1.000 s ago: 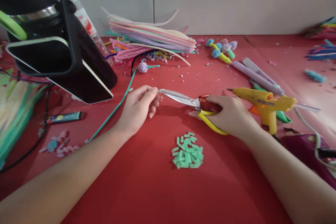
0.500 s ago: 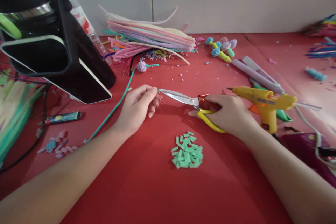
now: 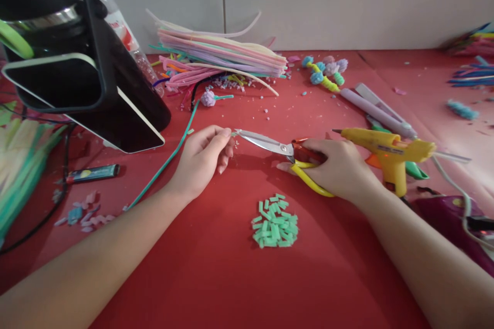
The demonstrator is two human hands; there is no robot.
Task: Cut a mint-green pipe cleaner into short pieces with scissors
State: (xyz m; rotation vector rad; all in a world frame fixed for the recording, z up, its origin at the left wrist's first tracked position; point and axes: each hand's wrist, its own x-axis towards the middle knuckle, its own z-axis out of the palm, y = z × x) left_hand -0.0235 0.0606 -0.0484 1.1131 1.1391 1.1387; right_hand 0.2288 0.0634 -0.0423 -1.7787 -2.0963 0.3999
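My left hand (image 3: 203, 159) pinches the end of a long green pipe cleaner (image 3: 165, 164) that trails back to the left across the red table (image 3: 216, 277). My right hand (image 3: 335, 169) grips scissors (image 3: 270, 145) with red and yellow handles; the blade tips meet the pipe cleaner end at my left fingertips. A small heap of short green cut pieces (image 3: 275, 227) lies on the table in front of both hands.
A yellow glue gun (image 3: 388, 154) stands right of my right hand, a purple hair iron (image 3: 376, 110) behind it. A bundle of pastel pipe cleaners (image 3: 224, 56) lies at the back. A black stand with a tablet (image 3: 88, 82) fills the left; a lighter (image 3: 92, 172) lies below it.
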